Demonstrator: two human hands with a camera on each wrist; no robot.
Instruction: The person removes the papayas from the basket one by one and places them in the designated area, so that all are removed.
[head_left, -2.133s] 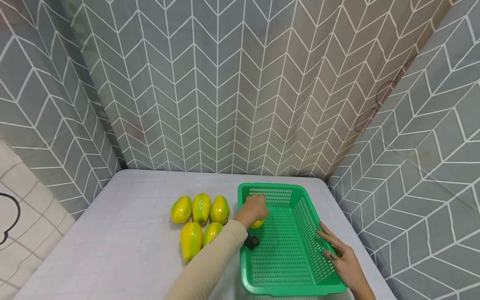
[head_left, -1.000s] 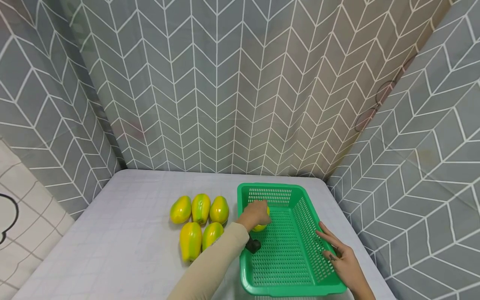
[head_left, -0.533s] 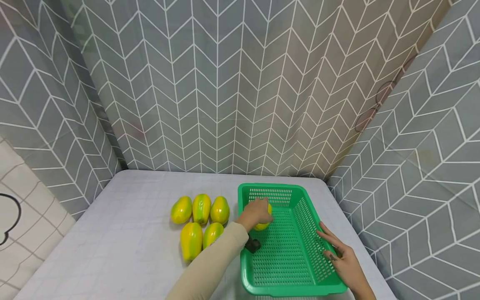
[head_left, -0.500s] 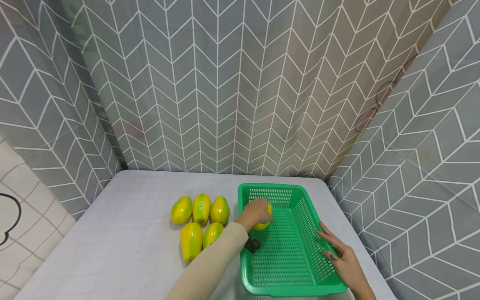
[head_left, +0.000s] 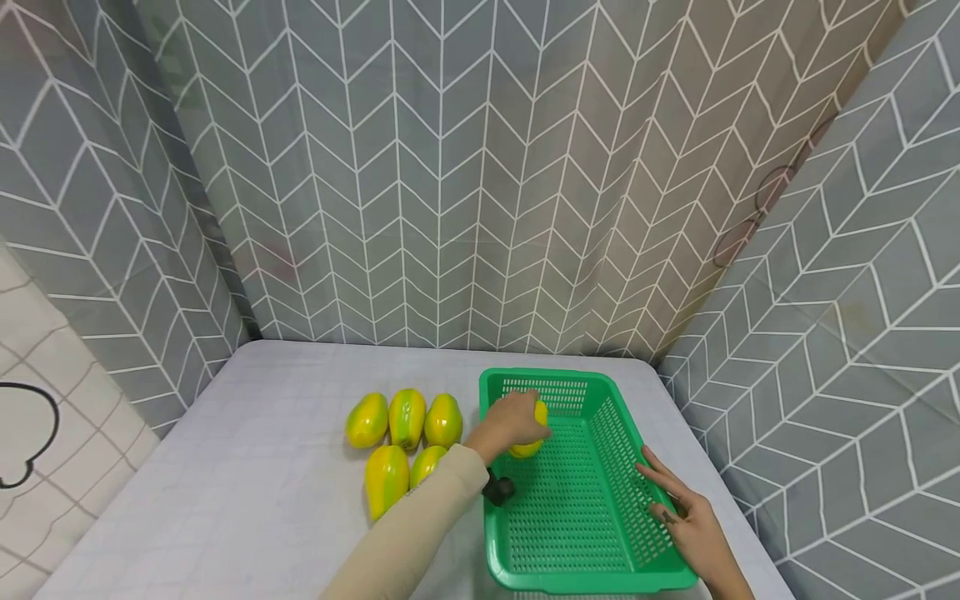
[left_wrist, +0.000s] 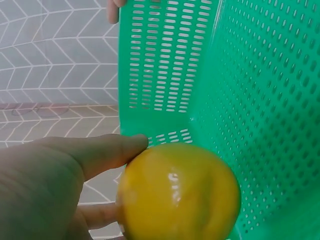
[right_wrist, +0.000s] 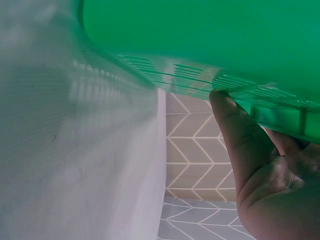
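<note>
In the head view my left hand reaches over the left side of the green basket and grips a yellow papaya, largely covered by the hand. The left wrist view shows the thumb on one side of this papaya and a finger on the other, with the perforated basket wall behind. Whether it touches the basket floor I cannot tell. My right hand holds the basket's right rim. In the right wrist view a digit of the right hand touches the basket's slotted wall.
Several yellow-green papayas lie in two rows left of the basket on the white-covered table. A dark wrist device hangs under the left wrist. Patterned curtains stand behind and beside the table.
Over the two seconds my left hand has shifted slightly right and more of the papaya shows beside it. The right hand keeps its place on the rim. The head view has tilted slightly.
</note>
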